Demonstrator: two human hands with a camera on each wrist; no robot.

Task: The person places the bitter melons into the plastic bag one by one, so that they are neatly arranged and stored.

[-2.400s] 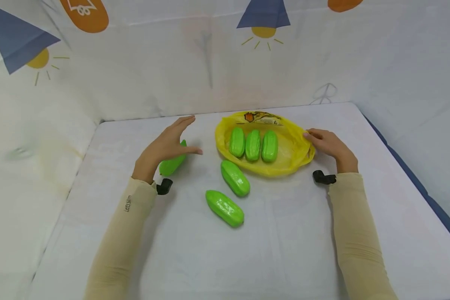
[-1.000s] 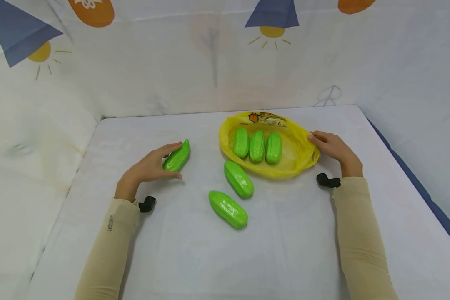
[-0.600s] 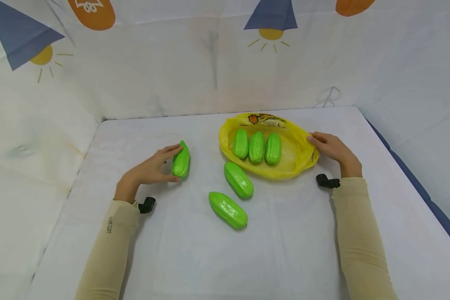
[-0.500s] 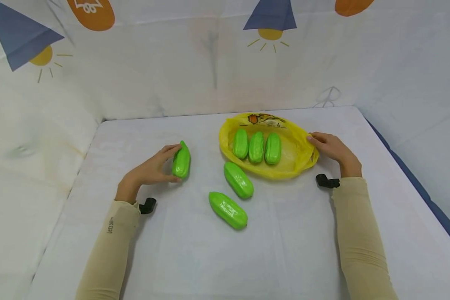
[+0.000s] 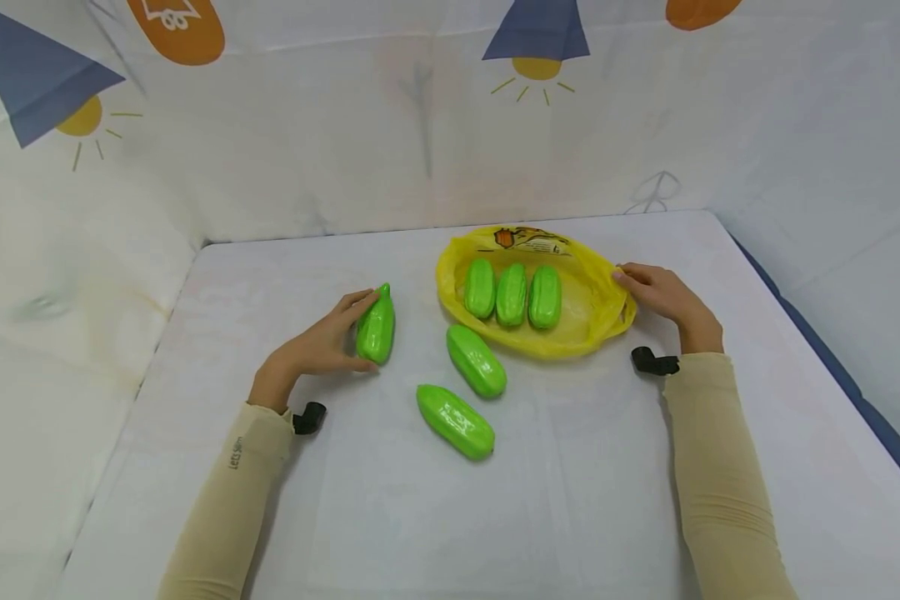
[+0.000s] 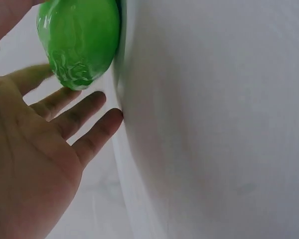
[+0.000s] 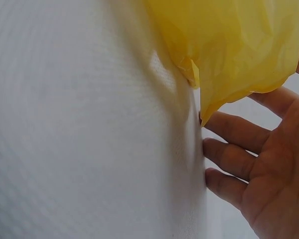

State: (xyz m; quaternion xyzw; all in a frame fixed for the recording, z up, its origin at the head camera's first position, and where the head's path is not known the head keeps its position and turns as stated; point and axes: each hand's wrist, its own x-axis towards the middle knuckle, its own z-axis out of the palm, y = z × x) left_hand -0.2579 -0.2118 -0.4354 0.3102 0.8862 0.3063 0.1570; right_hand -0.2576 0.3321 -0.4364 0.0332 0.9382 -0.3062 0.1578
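In the head view my left hand [image 5: 326, 340] holds a glossy green papaya-shaped fruit [image 5: 376, 327] at the left of the bag, thumb at its near end and forefinger at its narrow tip. The left wrist view shows the fruit [image 6: 82, 42] between thumb and forefinger, the other fingers spread loosely near the cloth. My right hand [image 5: 663, 296] pinches the right rim of a yellow plastic bag [image 5: 588, 304]; its lower fingers [image 7: 229, 159] rest by the table. Three green fruits [image 5: 511, 295] lie side by side in the wide mouth of the bag.
Two more green fruits lie on the white table [image 5: 570, 500], one fruit [image 5: 476, 360] just in front of the bag and another fruit [image 5: 456, 422] nearer. A white cloth wall [image 5: 330, 142] with printed shapes stands behind the table.
My left hand came down from above the left fruit, took hold of it, turned it more upright in view and moved it slightly right. The right hand stays at the bag rim.
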